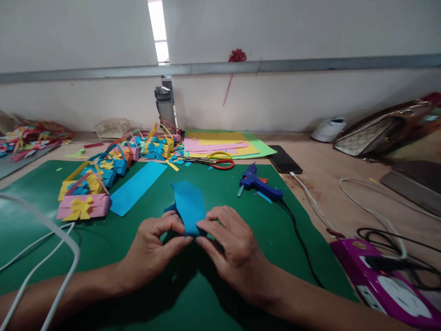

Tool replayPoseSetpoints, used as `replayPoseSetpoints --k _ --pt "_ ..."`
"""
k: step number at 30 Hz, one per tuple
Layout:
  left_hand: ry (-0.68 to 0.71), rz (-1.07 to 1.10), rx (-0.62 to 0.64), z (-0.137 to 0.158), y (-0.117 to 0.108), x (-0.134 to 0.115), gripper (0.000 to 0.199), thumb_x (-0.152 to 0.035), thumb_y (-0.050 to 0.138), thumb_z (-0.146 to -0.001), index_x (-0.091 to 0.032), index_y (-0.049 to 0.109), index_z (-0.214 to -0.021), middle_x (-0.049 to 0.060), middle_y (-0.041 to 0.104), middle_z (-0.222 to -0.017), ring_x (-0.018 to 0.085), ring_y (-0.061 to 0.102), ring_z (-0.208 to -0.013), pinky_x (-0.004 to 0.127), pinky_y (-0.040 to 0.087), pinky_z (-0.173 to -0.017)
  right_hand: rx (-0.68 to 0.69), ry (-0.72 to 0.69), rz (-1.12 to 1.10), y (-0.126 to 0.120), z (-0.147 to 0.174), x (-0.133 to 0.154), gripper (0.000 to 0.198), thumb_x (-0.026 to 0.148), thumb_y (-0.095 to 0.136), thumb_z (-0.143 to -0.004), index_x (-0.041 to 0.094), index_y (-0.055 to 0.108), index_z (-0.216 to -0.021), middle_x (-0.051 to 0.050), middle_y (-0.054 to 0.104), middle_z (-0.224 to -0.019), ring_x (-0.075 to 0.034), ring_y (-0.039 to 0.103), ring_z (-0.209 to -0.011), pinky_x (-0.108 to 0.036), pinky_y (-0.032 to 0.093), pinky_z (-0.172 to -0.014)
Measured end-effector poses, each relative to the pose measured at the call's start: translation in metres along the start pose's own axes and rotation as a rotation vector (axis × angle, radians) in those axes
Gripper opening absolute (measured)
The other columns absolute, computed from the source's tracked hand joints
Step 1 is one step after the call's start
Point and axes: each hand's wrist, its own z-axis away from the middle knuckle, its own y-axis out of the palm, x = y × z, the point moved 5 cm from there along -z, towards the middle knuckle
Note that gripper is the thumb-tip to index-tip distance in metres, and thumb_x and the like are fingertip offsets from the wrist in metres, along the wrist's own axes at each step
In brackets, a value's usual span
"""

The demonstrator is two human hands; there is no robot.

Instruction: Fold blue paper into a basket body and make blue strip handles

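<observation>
Between my two hands a piece of blue paper [190, 202] is bent over, its upper part curling upward above the green mat [213, 289]. My left hand [155, 241] pinches its lower left edge between thumb and fingers. On the other side my right hand [230, 239] grips the lower right edge the same way, the thumbs almost touching. A darker blue fold shows behind my left fingertips. Flat on the mat to the left lies a blue paper strip [138, 188]. A row of small folded paper baskets with bows, the nearest a pink basket [98, 205], stands further left.
A blue glue gun [260, 183] lies right of my hands, its black cord running toward me. Behind are scissors [220, 161], stacked coloured paper [220, 142], a phone [284, 158] and a bottle [165, 108]. A purple power strip [375, 276] sits at right; a white cable [74, 253] crosses front left.
</observation>
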Motion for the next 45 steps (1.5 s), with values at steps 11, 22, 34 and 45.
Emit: replayPoseSetpoints --k 11,22,34,45 --pt "0.199 -0.155 -0.083 0.008 -0.002 -0.011 0.012 -0.018 0.062 -0.079 -0.018 0.059 -0.067 -0.005 0.062 -0.057 0.010 0.056 -0.051 0.021 0.047 -0.063 -0.028 -0.076 0.035 -0.003 0.000 0.003 0.012 0.015 0.050 -0.086 0.015 0.062 -0.083 -0.008 0.061 -0.082 -0.019 0.054 -0.078 -0.036 0.042 -0.072" --pt "-0.079 0.221 0.022 0.000 -0.008 -0.006 0.014 -0.018 0.060 -0.078 -0.018 0.049 -0.068 -0.005 0.050 -0.064 0.008 0.046 -0.060 0.018 0.040 -0.059 -0.145 0.282 -0.322 -0.016 -0.005 -0.016 0.010 0.015 0.053 -0.083 0.020 0.061 -0.086 -0.003 0.065 -0.087 -0.015 0.061 -0.082 -0.027 0.048 -0.074" --pt "-0.290 0.466 0.202 -0.003 0.003 0.004 0.020 -0.025 0.063 -0.076 -0.016 0.047 -0.070 -0.006 0.044 -0.062 0.007 0.034 -0.055 0.016 0.029 -0.050 -0.031 0.394 -0.407 -0.007 -0.006 -0.015 0.017 0.014 0.053 -0.079 0.018 0.069 -0.083 0.002 0.065 -0.068 -0.011 0.059 -0.059 -0.021 0.045 -0.058" --pt "-0.295 0.413 0.371 -0.008 0.013 -0.008 0.019 -0.031 0.065 -0.072 -0.015 0.056 -0.078 -0.002 0.054 -0.071 0.010 0.044 -0.064 0.020 0.036 -0.059 -0.126 0.301 -0.239 -0.012 -0.009 -0.018 0.026 0.014 0.051 -0.077 0.018 0.069 -0.096 0.002 0.061 -0.060 -0.009 0.052 -0.049 -0.020 0.043 -0.052"
